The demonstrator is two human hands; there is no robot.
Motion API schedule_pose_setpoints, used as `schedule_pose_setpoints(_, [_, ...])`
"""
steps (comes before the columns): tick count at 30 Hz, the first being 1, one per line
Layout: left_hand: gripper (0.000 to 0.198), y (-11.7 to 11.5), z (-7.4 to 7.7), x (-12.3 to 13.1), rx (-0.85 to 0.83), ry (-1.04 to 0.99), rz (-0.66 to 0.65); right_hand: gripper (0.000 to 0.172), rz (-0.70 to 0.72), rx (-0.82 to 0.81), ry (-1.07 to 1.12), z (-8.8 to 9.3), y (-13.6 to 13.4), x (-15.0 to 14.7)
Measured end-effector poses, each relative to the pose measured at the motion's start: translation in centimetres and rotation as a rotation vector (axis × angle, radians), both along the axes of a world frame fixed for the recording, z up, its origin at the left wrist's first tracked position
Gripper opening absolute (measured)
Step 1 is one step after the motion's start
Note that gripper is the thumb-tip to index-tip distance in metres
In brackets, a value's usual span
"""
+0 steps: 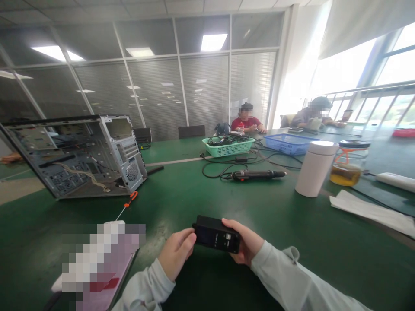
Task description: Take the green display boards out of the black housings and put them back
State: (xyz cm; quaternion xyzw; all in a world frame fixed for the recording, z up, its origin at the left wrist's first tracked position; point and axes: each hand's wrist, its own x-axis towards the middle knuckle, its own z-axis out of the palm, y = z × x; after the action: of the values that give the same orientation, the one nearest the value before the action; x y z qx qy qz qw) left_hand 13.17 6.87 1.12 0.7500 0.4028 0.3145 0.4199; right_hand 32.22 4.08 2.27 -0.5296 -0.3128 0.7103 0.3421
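Observation:
A small black box-shaped device with a dark screen and small buttons is held just above the green table. My right hand grips its right end, thumb on the top edge. At its left end, my left hand pinches the corner between thumb and fingers. Beyond the device lies a black electric screwdriver with its cable. An open computer case stands at the left, its inner boards and wires showing.
A green basket of cables and a blue basket stand farther back. At the right are a white bottle, a jar of amber liquid and paper. Two people sit across the table. A blurred item lies front left.

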Motion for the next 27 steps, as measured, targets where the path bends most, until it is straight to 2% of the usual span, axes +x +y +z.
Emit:
schedule_pose_setpoints(2, [0.055, -0.1, 0.0, 0.0, 0.022, 0.006, 0.002, 0.052, 0.113, -0.147, 0.093, 0.4, -0.1, 0.1])
schedule_pose_setpoints(4, [0.059, 0.0, -0.4, 0.0, 0.013, -0.015, 0.029, 0.059, 0.179, -0.267, 0.220, 0.6, -0.3, 0.0])
schedule_pose_setpoints(6, [0.058, 0.3, -0.8, -0.1, -0.008, -0.052, 0.060, 0.057, 0.173, -0.266, 0.236, 0.5, -0.3, -0.1])
schedule_pose_setpoints(8, [0.055, 0.5, -1.2, -0.1, -0.042, -0.094, 0.065, 0.049, 0.103, -0.133, 0.118, 0.2, -0.2, -0.3])
schedule_pose_setpoints(11, [0.054, 0.7, -1.3, 0.0, -0.102, -0.143, 0.081, 0.024, -0.050, 0.128, -0.035, -0.1, -0.2, -0.2])
schedule_pose_setpoints(13, [0.051, 0.7, -1.0, 0.1, -0.095, -0.121, 0.092, 0.016, -0.123, 0.442, -0.170, -0.1, -0.5, 0.1])
schedule_pose_setpoints(15, [0.044, 0.5, -0.5, 0.2, -0.058, -0.068, 0.085, 0.017, -0.131, 0.843, -0.372, -0.1, -0.9, 0.4])
schedule_pose_setpoints(17, [0.041, 0.2, 0.0, 0.3, -0.028, -0.045, 0.076, 0.021, -0.114, 1.104, -0.504, -0.2, -1.2, 0.6])
schedule_pose_setpoints(22, [0.036, -0.1, 0.5, 0.4, -0.071, -0.139, 0.084, 0.034, -0.136, 1.151, -0.490, -1.1, -1.2, 0.4])
schedule_pose_setpoints(27, [0.028, 0.1, 0.6, 0.6, -0.177, -0.247, 0.076, 0.037, -0.143, 1.124, -0.498, -1.3, -1.2, 0.4])
